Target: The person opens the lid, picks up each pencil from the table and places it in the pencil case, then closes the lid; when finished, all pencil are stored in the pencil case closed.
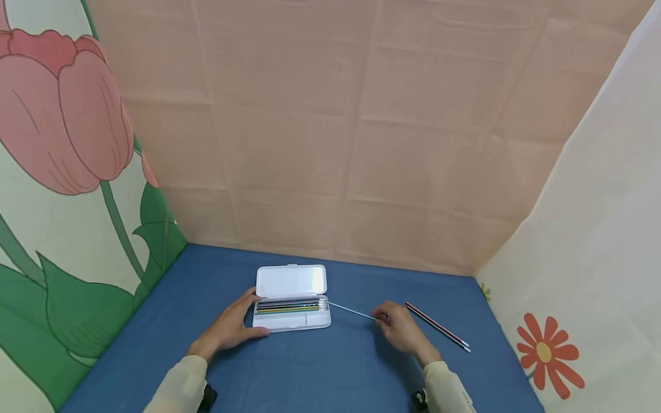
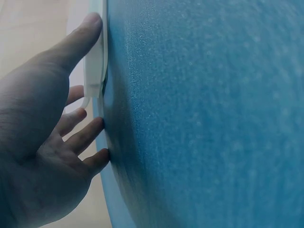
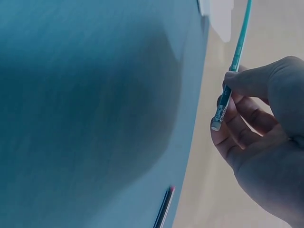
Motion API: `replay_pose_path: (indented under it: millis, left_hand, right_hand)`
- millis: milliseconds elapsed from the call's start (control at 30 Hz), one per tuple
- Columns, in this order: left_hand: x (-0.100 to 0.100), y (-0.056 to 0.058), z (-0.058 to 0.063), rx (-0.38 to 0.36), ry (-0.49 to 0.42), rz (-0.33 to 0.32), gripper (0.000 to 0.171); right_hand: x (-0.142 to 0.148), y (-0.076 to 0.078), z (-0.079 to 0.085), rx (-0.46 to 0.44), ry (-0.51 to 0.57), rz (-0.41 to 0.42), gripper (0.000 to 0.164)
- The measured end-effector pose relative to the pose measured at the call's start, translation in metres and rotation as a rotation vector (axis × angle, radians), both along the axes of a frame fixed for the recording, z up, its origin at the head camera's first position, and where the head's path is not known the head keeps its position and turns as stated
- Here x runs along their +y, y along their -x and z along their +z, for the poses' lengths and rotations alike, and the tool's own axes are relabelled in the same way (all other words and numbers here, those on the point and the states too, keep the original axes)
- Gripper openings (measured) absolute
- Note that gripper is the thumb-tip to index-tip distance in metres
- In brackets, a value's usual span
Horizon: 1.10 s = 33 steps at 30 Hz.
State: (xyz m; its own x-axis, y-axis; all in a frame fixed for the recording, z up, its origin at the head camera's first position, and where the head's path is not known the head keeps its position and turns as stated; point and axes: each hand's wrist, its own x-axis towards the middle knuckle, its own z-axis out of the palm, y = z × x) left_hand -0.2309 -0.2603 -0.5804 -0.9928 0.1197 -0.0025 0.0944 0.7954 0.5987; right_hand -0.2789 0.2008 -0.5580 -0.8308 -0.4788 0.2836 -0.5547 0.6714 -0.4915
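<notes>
A white pencil case (image 1: 291,322) lies with its lid (image 1: 291,280) raised at the back. Several coloured pencils (image 1: 286,307) lie side by side inside it. At the case's left end rests my left hand (image 1: 234,324), thumb along the front edge and the other fingers spread by the side and back. My right hand (image 1: 400,327) pinches a light-blue pencil (image 3: 241,45) near its eraser end (image 3: 216,125), between thumb and fingers. That pencil slants leftward, its far end right at the case's right edge.
Two dark red-and-black pencils (image 1: 439,327) lie on the blue cloth (image 1: 310,373) to the right of my right hand. A beige wall covering (image 1: 330,143) rises behind the table, with flower-printed panels (image 1: 77,132) at the sides.
</notes>
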Motion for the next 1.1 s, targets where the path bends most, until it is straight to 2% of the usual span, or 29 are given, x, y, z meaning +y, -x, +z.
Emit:
replay_pose_path:
  millis: [333,567,900,1100]
  left_hand:
    - [0.000,-0.001,0.002,0.005,-0.002,0.013,0.098]
    - [0.000,-0.001,0.003,0.002,0.001,0.008,0.097]
    - [-0.001,0.000,0.004,0.017,-0.007,-0.001,0.094]
    - [0.000,0.000,0.004,0.026,-0.007,-0.006,0.094]
  right_hand:
    - [-0.061,0.014,-0.001,-0.008,-0.001,0.073,0.017]
    - [-0.093,0.022,-0.005,-0.072,-0.025,0.103,0.021]
    - [-0.125,0.033,0.001,-0.052,-0.038,0.174,0.023]
    - [-0.137,0.038,-0.002,-0.097,-0.058,0.196,0.024]
